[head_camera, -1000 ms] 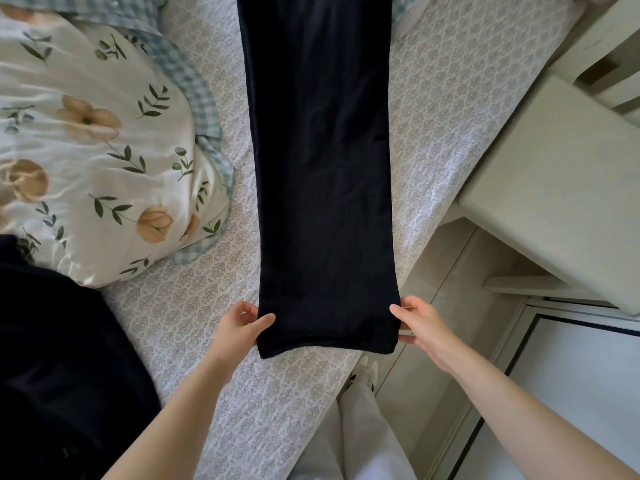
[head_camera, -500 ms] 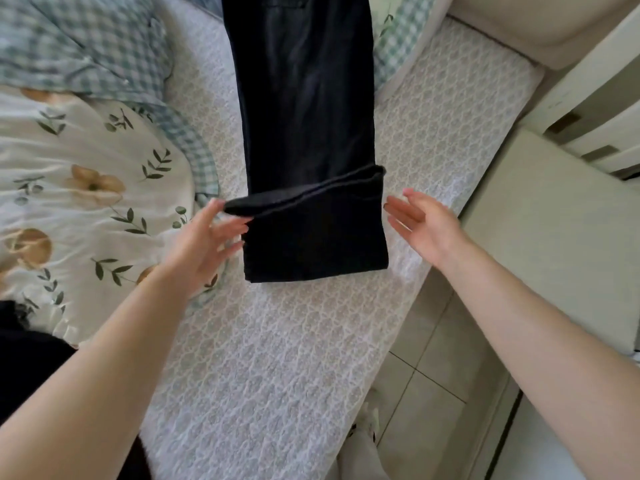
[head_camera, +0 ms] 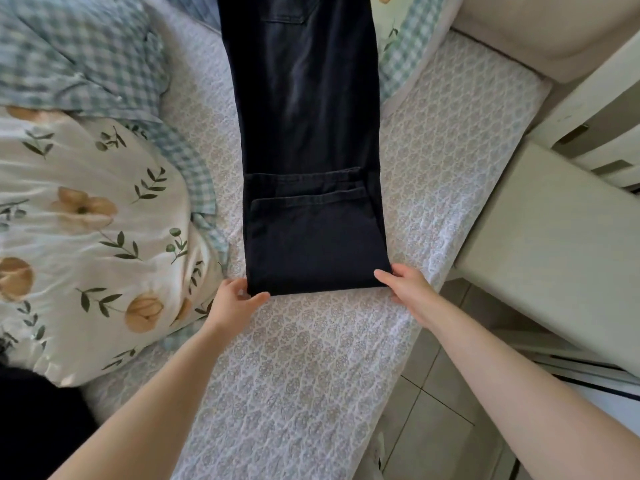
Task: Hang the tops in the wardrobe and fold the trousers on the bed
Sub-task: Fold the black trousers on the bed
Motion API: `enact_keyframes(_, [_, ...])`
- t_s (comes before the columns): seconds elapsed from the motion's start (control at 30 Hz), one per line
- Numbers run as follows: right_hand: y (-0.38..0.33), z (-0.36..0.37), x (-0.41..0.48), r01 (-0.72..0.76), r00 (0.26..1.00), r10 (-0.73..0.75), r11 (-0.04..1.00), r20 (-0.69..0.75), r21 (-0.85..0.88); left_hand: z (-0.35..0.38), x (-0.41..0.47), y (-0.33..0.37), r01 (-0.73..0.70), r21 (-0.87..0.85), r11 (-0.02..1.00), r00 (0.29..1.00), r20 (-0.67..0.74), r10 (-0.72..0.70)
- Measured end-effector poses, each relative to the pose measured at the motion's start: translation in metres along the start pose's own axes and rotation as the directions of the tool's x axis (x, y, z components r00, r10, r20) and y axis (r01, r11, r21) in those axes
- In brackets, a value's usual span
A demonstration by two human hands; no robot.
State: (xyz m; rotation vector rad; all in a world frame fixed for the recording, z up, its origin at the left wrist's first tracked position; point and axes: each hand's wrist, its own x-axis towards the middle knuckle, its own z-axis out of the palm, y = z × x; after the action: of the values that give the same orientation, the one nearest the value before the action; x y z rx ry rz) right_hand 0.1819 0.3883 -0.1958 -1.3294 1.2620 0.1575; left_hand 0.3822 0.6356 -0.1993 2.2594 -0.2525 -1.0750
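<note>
Black trousers [head_camera: 304,109] lie lengthwise down the middle of the bed [head_camera: 304,368], on its white patterned sheet. Their leg ends are folded over and lie flat on the legs, hems across at mid-length. The fold forms the near edge. My left hand [head_camera: 235,303] pinches the fold's near left corner, thumb on top and fingers under the cloth. My right hand [head_camera: 405,285] grips the near right corner in the same way.
A floral duvet [head_camera: 86,237] with a checked underside is heaped on the left of the bed. A dark garment [head_camera: 31,427] lies at the lower left. A pale bedside cabinet [head_camera: 554,244] stands to the right, with tiled floor [head_camera: 433,427] below it.
The leg ends were lifted from the near edge, carried away from me and laid flat on the trousers. Both hands then came back and took hold of the new fold's corners.
</note>
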Motion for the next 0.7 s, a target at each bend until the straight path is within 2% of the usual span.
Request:
enact_keyframes(0.07, [0.005, -0.001, -0.003, 0.026, 1.0, -0.026, 0.999, -0.007, 0.02, 0.003, 0.001, -0.002, -0.023, 0.086, 0.996, 0.999, -0.029, 0.026])
enact_keyframes(0.17, [0.024, -0.005, -0.011, -0.003, 1.0, 0.004, 0.99, -0.003, 0.139, 0.008, 0.001, -0.009, -0.003, 0.059, 0.998, 0.998, -0.065, 0.007])
enact_keyframes(0.37, [0.039, -0.004, -0.023, -0.042, 0.999, 0.043, 0.931, 0.005, 0.362, 0.011, -0.015, -0.02, 0.027, -0.223, 0.975, 0.998, -0.056, -0.04])
enact_keyframes(0.43, [0.037, -0.003, -0.023, -0.033, 0.999, 0.042, 0.942, -0.02, 0.333, 0.009, -0.018, -0.023, 0.026, -0.234, 0.972, 0.998, -0.054, -0.039])
enact_keyframes(0.6, [0.044, 0.005, -0.032, 0.056, 0.989, -0.048, 0.997, -0.141, 0.053, 0.014, -0.032, -0.031, 0.013, -0.246, 0.969, 0.999, -0.043, -0.024])
enact_keyframes(0.7, [0.054, 0.01, -0.04, 0.065, 0.986, -0.058, 0.997, -0.156, 0.04, 0.013, -0.041, -0.036, -0.001, -0.244, 0.97, 0.999, -0.049, -0.011])
